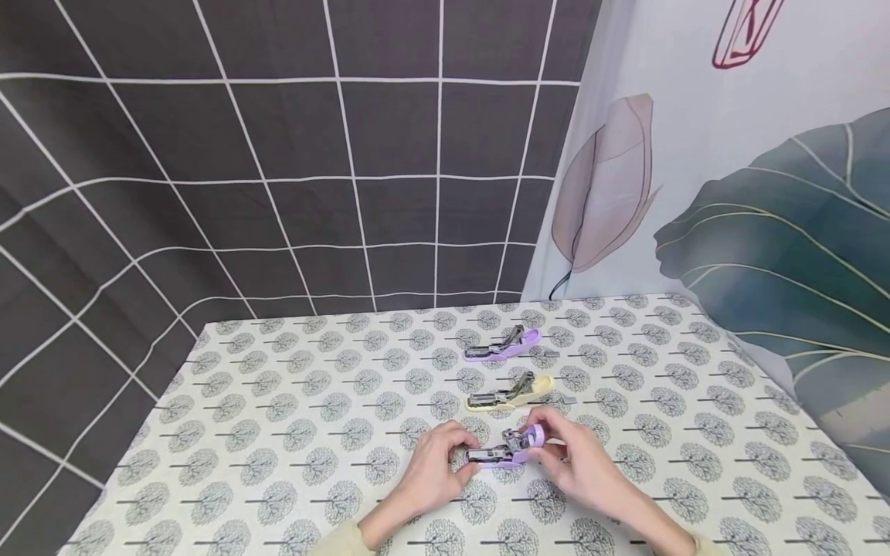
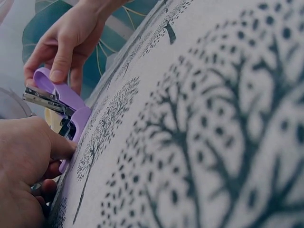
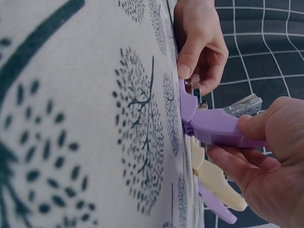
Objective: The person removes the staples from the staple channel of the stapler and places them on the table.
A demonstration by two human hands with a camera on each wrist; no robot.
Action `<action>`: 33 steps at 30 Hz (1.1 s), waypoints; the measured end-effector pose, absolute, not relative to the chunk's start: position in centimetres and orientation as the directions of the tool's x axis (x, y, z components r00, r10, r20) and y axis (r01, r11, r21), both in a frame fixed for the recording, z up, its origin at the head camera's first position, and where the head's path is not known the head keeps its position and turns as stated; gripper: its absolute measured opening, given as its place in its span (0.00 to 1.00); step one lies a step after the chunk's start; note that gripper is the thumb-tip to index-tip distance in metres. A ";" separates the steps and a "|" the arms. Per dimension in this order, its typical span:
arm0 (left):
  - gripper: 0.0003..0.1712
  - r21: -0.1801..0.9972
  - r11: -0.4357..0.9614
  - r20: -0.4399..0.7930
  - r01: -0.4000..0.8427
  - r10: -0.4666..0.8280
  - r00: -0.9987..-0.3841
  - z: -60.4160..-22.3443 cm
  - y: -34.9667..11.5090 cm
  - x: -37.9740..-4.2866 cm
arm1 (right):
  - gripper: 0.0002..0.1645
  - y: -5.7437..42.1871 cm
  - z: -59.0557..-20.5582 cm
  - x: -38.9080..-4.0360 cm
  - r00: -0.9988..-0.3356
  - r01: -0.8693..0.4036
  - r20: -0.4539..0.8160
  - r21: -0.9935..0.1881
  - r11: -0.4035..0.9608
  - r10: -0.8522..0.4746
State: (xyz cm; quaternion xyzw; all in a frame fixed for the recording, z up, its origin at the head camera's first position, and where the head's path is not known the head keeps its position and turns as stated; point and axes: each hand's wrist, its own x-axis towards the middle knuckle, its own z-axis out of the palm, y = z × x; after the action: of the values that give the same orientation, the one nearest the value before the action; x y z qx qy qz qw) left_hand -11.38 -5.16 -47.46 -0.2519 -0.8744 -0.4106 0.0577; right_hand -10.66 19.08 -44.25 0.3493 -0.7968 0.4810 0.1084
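Both hands are on a purple stapler (image 1: 511,461) near the front of the table, its top cover swung back and its metal magazine exposed. At its left end, the left hand (image 1: 434,467) pinches the base between thumb and fingers. My right hand (image 1: 580,462) grips the raised purple cover at the other end; in the right wrist view, the thumb lies along the cover (image 3: 213,126) with fingers beneath. Just behind lies a yellow stapler (image 1: 518,398), likewise opened out. Farther back is another opened purple stapler (image 1: 502,353).
A short grey strip (image 1: 570,401), perhaps staples, lies right of the yellow stapler, and a similar strip (image 1: 552,354) sits by the far purple one. The table has a tree-patterned cloth (image 1: 292,432). A dark gridded curtain (image 1: 389,131) and a leaf-printed one (image 1: 786,255) hang behind.
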 end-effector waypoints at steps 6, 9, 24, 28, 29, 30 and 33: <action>0.15 0.690 0.529 0.315 0.495 0.395 -0.863 -47.5 -5.2 -11.5 | 0.21 19.8 -44.8 -10.8 -0.740 -0.634 0.495 -0.740 0.226 -0.455; 0.16 0.689 0.527 0.319 0.497 0.395 -0.862 -47.4 -5.1 -11.4 | 0.19 20.2 -45.0 -10.8 -0.750 -0.616 0.479 -0.758 0.215 -0.456; 0.15 0.690 0.531 0.312 0.492 0.396 -0.864 -47.2 -5.1 -11.4 | 0.19 21.6 -45.6 -10.6 -0.824 -0.503 0.339 -0.806 0.312 -0.453; 0.15 0.690 0.531 0.311 0.492 0.396 -0.864 -47.1 -5.1 -11.3 | 0.19 21.9 -45.9 -10.8 -0.829 -0.486 0.321 -0.819 0.305 -0.458; 0.15 0.690 0.530 0.314 0.494 0.396 -0.863 -47.1 -5.1 -11.3 | 0.19 22.0 -45.9 -10.8 -0.829 -0.485 0.320 -0.820 0.305 -0.459; 0.15 0.688 0.529 0.317 0.497 0.397 -0.861 -47.1 -5.1 -11.4 | 0.19 22.1 -46.0 -10.8 -0.830 -0.481 0.316 -0.822 0.304 -0.459; 0.15 0.679 0.529 0.331 0.510 0.399 -0.855 -47.3 -5.1 -11.4 | 0.18 22.3 -46.1 -10.9 -0.835 -0.468 0.300 -0.828 0.308 -0.462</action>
State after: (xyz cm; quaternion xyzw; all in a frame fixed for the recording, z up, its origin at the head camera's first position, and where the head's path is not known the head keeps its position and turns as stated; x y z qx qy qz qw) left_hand -11.39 -5.13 -47.26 -0.2607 -0.8716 -0.4096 0.0676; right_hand -10.88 22.25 -46.08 0.2875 -0.8086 0.5133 0.0032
